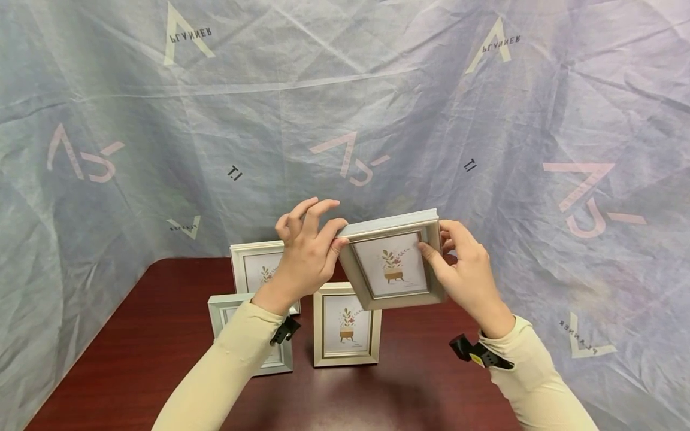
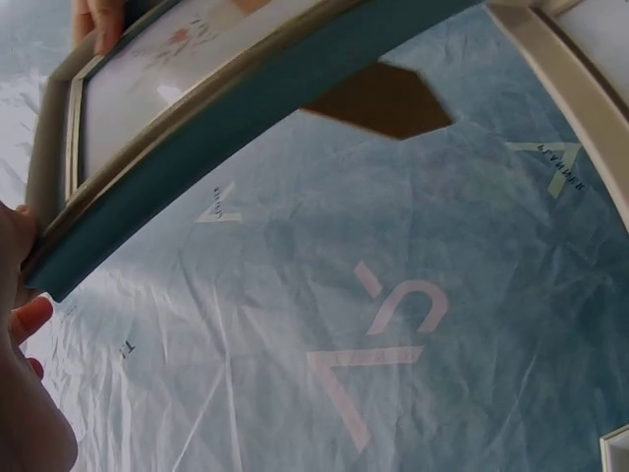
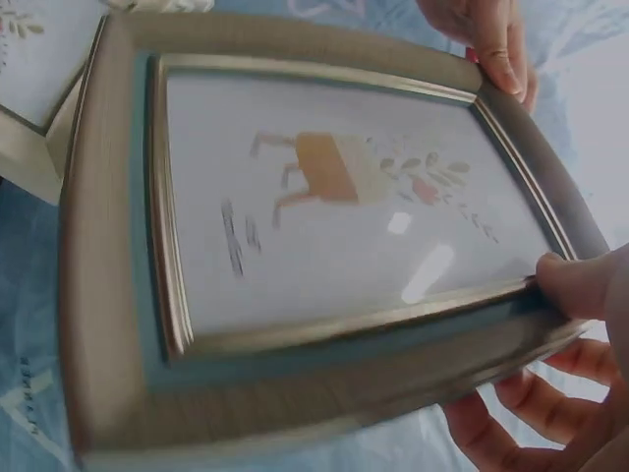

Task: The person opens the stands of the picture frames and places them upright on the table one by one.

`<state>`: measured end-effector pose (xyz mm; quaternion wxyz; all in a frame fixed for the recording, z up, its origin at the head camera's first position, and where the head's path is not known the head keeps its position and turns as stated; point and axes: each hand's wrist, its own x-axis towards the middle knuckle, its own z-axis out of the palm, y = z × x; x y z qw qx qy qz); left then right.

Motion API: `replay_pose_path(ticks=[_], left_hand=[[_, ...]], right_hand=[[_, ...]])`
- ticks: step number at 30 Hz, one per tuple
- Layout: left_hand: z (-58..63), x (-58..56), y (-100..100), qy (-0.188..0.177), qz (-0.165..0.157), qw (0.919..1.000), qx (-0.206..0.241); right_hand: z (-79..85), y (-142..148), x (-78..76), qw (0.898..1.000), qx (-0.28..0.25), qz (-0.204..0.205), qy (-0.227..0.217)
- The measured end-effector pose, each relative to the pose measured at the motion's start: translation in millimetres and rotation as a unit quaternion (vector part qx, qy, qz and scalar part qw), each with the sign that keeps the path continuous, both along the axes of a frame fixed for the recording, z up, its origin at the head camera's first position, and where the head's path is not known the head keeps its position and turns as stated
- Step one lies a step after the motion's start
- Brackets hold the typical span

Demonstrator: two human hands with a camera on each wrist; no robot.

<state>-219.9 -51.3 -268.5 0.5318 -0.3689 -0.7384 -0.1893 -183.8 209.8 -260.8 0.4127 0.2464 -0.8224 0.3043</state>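
A picture frame (image 1: 436, 287) with a potted-plant print is held up, tilted, above the table. My right hand (image 1: 466, 272) grips its right side, thumb on the front and fingers behind, as the right wrist view also shows. At the upper left corner my left hand (image 1: 309, 251) pinches the frame between thumb and index finger, its other fingers raised. In the left wrist view the frame's bluish side edge (image 2: 197, 147) runs from the left thumb up to the right. Below it stands a cream picture frame (image 1: 346, 362) with the same print.
To the left, a white picture frame (image 1: 237, 263) stands at the back, and a pale green picture frame (image 1: 215, 311) stands before it, partly covered by the left arm. All are on a dark red table (image 1: 135, 347). A grey printed cloth (image 1: 269, 120) hangs behind.
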Motion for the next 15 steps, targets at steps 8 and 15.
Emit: replay_pose_path(ticks=[8,15], left_hand=[[-3.6,8.7,-11,-0.045,0.032,0.9967,-0.060],[-13.5,19.1,-16,-0.055,0.034,0.9947,-0.080]], right_hand=[[-12.6,-4,-0.4,0.995,0.010,-0.001,-0.099],[-22.4,-6,2.0,0.995,0.034,0.017,-0.090]])
